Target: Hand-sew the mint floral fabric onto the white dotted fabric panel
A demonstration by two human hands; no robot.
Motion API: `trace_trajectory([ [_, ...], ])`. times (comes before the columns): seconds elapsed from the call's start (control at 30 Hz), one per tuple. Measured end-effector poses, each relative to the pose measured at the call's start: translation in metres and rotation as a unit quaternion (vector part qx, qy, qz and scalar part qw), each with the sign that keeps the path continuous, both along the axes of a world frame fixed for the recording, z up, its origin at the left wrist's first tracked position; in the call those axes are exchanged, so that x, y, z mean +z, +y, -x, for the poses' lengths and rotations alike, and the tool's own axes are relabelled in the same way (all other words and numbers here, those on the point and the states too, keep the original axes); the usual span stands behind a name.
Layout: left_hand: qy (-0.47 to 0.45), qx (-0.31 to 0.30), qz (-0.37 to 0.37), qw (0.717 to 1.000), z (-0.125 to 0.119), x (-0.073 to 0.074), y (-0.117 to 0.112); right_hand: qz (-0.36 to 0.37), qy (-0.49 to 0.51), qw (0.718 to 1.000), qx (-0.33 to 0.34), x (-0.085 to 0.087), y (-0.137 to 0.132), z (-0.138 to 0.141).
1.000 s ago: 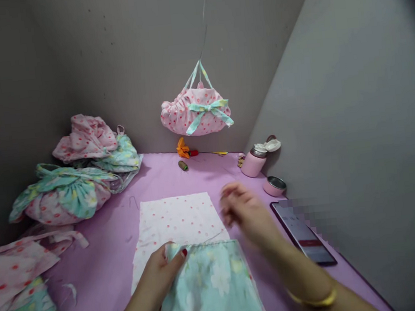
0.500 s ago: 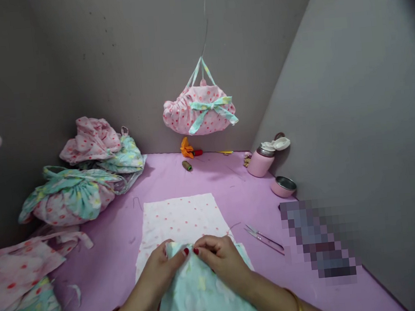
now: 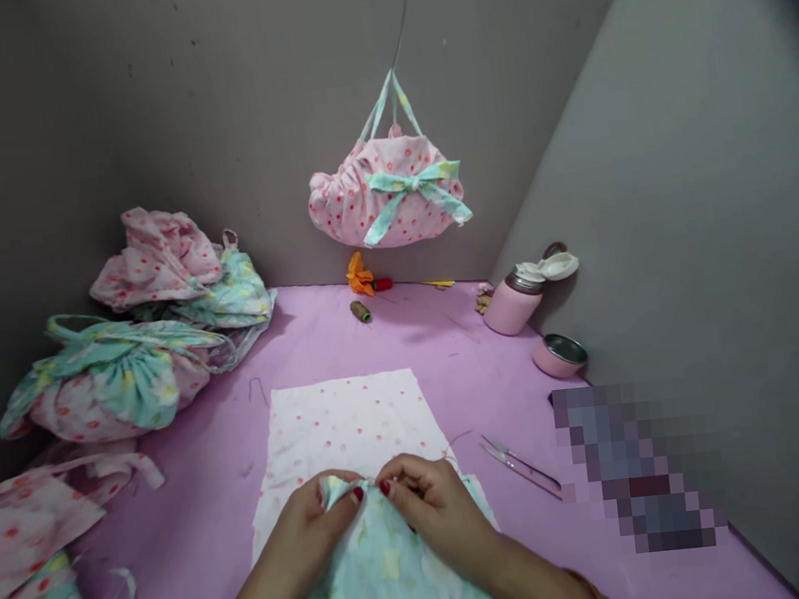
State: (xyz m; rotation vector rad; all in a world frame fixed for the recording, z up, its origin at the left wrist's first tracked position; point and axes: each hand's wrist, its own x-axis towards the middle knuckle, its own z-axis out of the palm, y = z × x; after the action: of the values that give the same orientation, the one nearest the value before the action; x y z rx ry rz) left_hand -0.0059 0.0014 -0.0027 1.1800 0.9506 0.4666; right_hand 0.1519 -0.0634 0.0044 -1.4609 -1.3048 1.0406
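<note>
My left hand (image 3: 308, 525) and my right hand (image 3: 434, 508) meet at the bottom centre, both pinching the top edge of a mint green floral fabric (image 3: 391, 583) that bunches up between the fingertips. The green fabric lies over the near end of a white fabric with pink dots (image 3: 347, 422), spread flat on the purple table (image 3: 201, 516). A thin thread trails from near my right hand towards small thread snips (image 3: 521, 467) lying just to the right.
A finished pink dotted bag with a mint bow (image 3: 390, 201) hangs on a cord at the back. Heaped fabric bags (image 3: 130, 363) lie at left, more fabric (image 3: 22, 562) at lower left. A pink flask (image 3: 513, 303), its cup (image 3: 558, 355), thread spools (image 3: 360, 311) sit near the walls.
My right hand came down from mid-air above the table to join the left on the green fabric's edge, and the snips now lie on the table. The fabric edge is gathered tighter.
</note>
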Motion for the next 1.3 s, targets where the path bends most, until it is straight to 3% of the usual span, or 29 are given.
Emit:
trace_trajectory([
  [0.1,0.022,-0.020,-0.010,1.000,0.002,-0.003,0.001,-0.013,-0.043,0.999,-0.001,0.001,-0.001,-0.001],
  [0.3,0.032,0.000,-0.035,0.999,0.005,-0.009,-0.001,-0.042,-0.080,0.996,0.022,0.005,-0.003,-0.003],
  [0.93,0.056,-0.012,-0.096,0.994,0.006,0.008,-0.003,-0.047,-0.110,0.992,0.039,0.004,-0.003,-0.002],
  [1.3,0.108,-0.061,-0.202,0.971,0.008,0.015,-0.008,-0.055,-0.144,0.987,0.043,-0.001,-0.004,0.001],
])
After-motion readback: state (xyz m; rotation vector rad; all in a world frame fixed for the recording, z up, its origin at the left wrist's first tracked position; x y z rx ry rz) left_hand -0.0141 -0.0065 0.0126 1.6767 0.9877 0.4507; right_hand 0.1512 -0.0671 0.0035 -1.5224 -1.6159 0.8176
